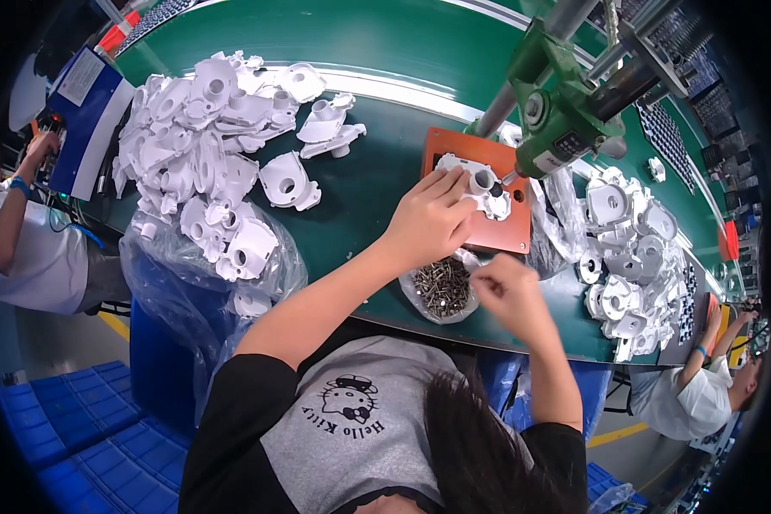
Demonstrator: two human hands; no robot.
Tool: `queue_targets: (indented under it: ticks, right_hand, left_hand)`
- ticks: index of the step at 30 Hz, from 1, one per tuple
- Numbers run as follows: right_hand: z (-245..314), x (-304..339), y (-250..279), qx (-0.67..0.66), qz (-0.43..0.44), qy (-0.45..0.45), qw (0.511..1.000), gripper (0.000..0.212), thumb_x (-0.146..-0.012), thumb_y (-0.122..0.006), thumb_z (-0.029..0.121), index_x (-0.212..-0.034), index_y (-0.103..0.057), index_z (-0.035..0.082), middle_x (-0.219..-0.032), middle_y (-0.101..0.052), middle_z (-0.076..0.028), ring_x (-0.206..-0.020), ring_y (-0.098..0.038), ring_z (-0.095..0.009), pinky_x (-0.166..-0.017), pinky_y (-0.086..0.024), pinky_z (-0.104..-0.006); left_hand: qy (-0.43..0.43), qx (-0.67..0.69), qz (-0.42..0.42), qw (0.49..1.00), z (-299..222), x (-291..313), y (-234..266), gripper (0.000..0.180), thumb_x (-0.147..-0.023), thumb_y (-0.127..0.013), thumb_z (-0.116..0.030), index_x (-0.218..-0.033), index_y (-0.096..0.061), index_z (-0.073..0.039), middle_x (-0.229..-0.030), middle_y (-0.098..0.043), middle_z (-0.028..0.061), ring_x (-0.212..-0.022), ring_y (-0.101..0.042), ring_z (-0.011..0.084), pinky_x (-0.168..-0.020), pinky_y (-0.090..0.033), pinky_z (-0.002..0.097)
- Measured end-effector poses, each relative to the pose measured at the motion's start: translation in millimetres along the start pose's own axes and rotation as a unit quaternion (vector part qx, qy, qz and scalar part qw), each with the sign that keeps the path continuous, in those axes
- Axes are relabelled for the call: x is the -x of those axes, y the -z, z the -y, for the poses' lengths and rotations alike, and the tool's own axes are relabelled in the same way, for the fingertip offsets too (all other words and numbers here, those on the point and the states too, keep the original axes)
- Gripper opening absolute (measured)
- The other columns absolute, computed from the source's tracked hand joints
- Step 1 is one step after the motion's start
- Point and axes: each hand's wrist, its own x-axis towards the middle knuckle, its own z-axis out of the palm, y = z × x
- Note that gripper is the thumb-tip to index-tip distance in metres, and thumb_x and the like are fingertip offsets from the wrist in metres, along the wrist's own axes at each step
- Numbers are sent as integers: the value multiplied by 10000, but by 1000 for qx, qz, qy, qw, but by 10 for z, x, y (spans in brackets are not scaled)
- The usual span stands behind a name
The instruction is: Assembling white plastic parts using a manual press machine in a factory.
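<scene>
My left hand (434,216) rests its fingers on a white plastic housing (483,179), holding it against an orange fixture plate (507,240). The housing has a raised round tube, and part of it is hidden beneath my fingers. Over the plate's far right side stands a green press head (558,116), its tip close to the housing. My right hand (510,291) is closed, fingertips pinched together, beside a plastic-lined bowl (435,318) of small metal screws or pins (443,287). Whatever lies between those fingertips is too small to make out.
White plastic parts are heaped (193,137) at the left, partly on a clear bag (171,257). Another pile of white parts (630,283) lies at the right, past a crumpled clear bag (558,218). Other people (34,248) work at both sides.
</scene>
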Motion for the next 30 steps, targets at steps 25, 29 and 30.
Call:
queue_targets:
  ticks: [25,29,30]
  right_hand:
    - [-455,-1027,645,-169,27,-154,973,141,-810,-640,41,-944,-604,17,-750,-567,13,-568,-450,-39,-474,-304,-192]
    - [-359,-1027,652,-185,27,-178,966,106,-807,-653,45,-904,-621,18,-728,-562,14,-573,-452,-41,-476,-305,-201]
    - [-356,-1030,653,-184,29,-180,966,106,-807,-653,45,-904,-621,18,-728,-562,14,-573,-452,-41,-476,-305,-201]
  left_hand:
    - [-5,26,-20,999,-7,-23,-15,97,-731,-609,-101,-746,-570,-13,-1055,-630,233,-1030,-600,349,-951,-451,442]
    - [3,25,-16,1000,9,-12,3,97,-732,-610,-102,-750,-573,-14,-1054,-630,232,-1037,-597,347,-956,-447,441]
    - [4,25,-16,1000,14,-9,-5,100,-729,-613,-105,-752,-575,-15,-1057,-629,231,-1042,-595,345,-958,-445,440]
